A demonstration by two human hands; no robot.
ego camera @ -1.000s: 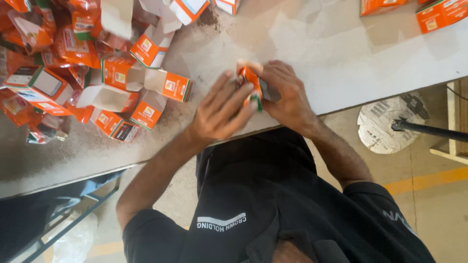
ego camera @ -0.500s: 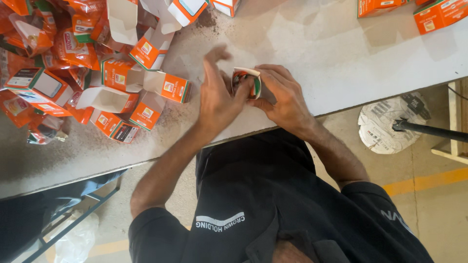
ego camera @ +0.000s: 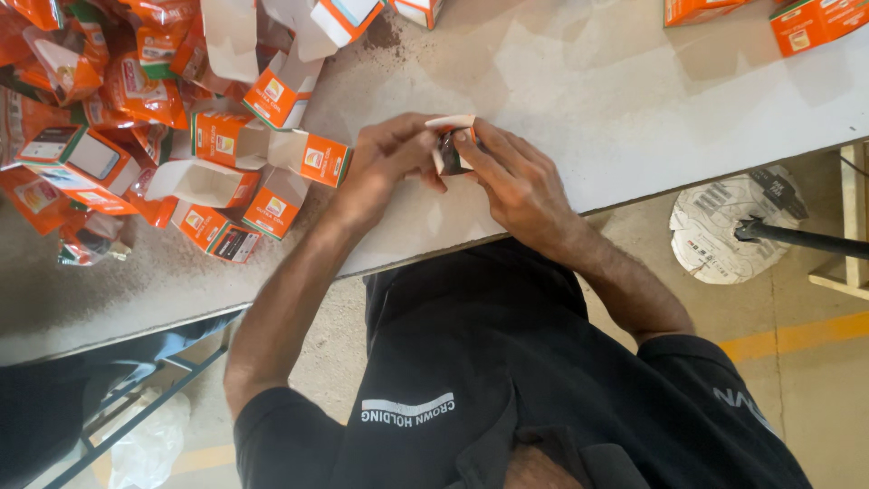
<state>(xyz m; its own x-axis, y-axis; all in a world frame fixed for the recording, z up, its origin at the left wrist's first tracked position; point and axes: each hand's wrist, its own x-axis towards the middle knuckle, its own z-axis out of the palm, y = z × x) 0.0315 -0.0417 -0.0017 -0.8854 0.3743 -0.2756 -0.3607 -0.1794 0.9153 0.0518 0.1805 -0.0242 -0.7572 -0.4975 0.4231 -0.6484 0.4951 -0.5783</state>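
I observe my left hand (ego camera: 385, 163) and right hand (ego camera: 516, 181) both grasping one small carton (ego camera: 450, 145) between them, orange cartons (ego camera: 226, 154) piled beyond the left.

Single head-worn view, aimed steeply down from just above the hands.

Looks over the wearer's own black shirt (ego camera: 507, 380) onto the grey table (ego camera: 634, 109), with left hand (ego camera: 385, 167) and right hand (ego camera: 516, 186) close and near centre; orange cartons (ego camera: 226, 145) heaped beyond the left hand, floor past the right forearm.
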